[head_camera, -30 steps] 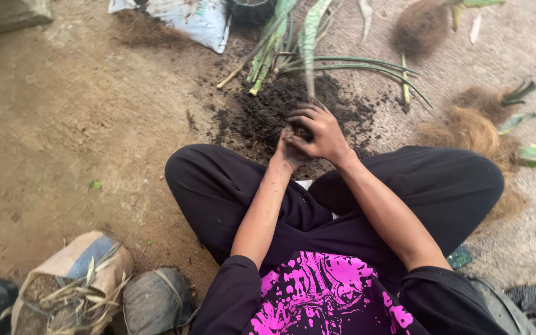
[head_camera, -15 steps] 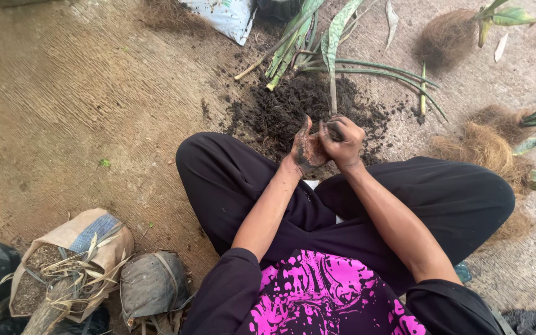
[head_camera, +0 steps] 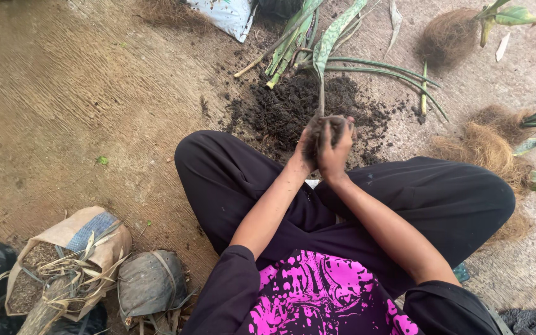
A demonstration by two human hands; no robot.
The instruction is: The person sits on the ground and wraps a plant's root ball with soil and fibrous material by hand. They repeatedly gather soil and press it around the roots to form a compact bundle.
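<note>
Rough concrete floor [head_camera: 63,111], both hands [head_camera: 327,146] around crumbly soil clump [head_camera: 330,124].

Both hands meet over the crossed legs — the left hand [head_camera: 307,149] and right hand [head_camera: 335,149] press together around a clump of dark soil [head_camera: 327,124] at the base of a long mottled green leaf [head_camera: 333,37]. Just beyond them lies a soil pile [head_camera: 280,108] on the concrete floor [head_camera: 63,93]. Coconut fibre clumps [head_camera: 485,146] sit to the right — filled planting bags [head_camera: 69,260] lie near the left knee.
</note>
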